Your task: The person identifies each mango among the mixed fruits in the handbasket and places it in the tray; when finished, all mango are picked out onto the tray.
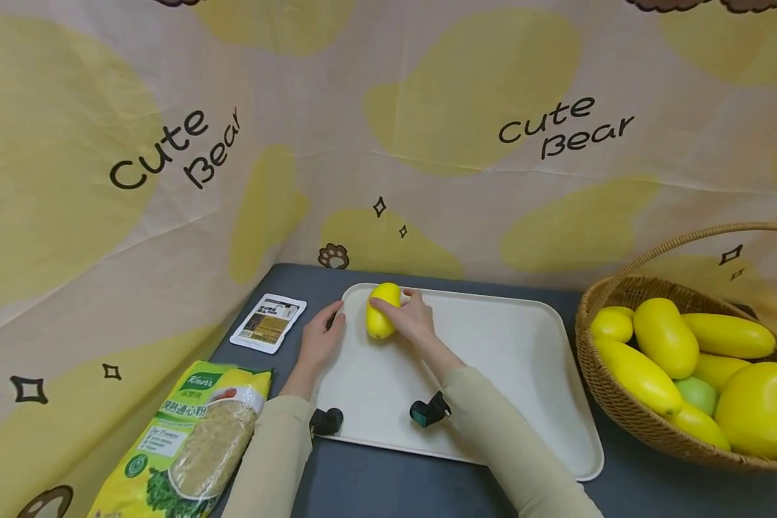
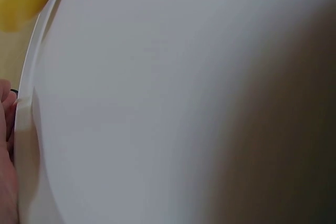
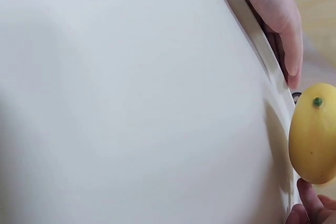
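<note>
In the head view my right hand (image 1: 416, 316) holds a yellow oval fruit (image 1: 382, 327) above the far left part of a white tray (image 1: 492, 360). The thumb lies across the fruit's side. A small green stem end shows on the fruit (image 3: 315, 135) in the right wrist view, with fingertips (image 3: 310, 198) at its lower end. My left hand (image 1: 321, 342) is beside the tray's left rim, holding nothing visible. Its fingers (image 3: 291, 51) reach along the outside of the rim, loosely bent, in the right wrist view.
At the right stands a wicker basket (image 1: 611, 403) with several yellow fruits and a green one (image 1: 696, 396). A yellow Knorr bag (image 1: 188, 439) lies at the left front, with a white pouch (image 1: 268, 324) behind it. Patterned cloth (image 1: 427, 144) walls the grey table (image 1: 388, 482).
</note>
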Available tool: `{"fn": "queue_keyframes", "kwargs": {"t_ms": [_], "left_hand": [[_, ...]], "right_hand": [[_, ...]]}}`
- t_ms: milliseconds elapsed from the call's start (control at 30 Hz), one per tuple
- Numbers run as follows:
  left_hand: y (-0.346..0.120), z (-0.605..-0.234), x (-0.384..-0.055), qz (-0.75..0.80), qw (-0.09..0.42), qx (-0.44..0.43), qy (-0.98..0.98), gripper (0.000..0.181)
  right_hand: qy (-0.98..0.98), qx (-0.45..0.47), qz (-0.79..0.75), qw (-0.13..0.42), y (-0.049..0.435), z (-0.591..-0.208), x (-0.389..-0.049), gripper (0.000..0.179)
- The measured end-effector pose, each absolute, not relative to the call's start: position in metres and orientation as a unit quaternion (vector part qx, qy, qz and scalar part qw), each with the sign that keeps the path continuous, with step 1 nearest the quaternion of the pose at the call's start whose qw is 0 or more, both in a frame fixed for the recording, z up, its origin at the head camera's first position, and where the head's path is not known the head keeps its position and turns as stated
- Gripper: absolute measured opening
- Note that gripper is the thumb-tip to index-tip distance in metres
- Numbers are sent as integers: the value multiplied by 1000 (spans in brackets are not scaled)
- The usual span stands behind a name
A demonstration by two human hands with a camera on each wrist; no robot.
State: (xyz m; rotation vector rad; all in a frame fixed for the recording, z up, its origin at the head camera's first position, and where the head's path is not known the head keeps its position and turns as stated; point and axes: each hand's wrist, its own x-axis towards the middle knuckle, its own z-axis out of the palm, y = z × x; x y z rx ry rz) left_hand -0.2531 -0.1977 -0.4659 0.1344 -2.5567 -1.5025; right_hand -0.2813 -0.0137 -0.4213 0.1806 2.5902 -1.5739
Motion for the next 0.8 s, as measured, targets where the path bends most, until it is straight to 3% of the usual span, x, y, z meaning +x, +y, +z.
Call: {"fn": "queue_keyframes", "kwargs": {"t_ms": [800], "left_hand": [[-197, -465, -253, -505, 87, 48, -858, 41]], "right_hand": [[899, 61, -432, 43, -27, -428, -285, 84]]}}
